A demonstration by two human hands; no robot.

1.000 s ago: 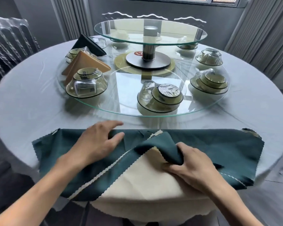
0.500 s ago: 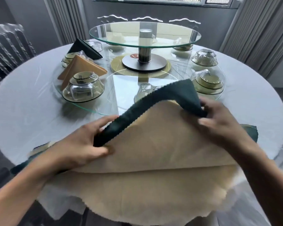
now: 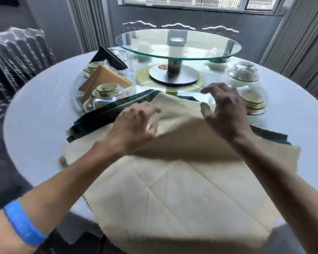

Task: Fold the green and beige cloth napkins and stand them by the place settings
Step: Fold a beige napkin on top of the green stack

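Cloth in green and beige (image 3: 182,184) is spread beige side up over the near edge of the round table (image 3: 35,125), its far part lying against the glass turntable (image 3: 178,43). A green border is seen at the left. Both hands are held above it, the left hand (image 3: 134,125) and right hand (image 3: 226,110) with fingers loosely spread, nothing gripped. Flattening appears to be in hand; a corner must next be pinched for folding.

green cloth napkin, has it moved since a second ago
Yes. The green cloth napkin was flipped away from the near table edge and now lies bunched against the lower round glass turntable.
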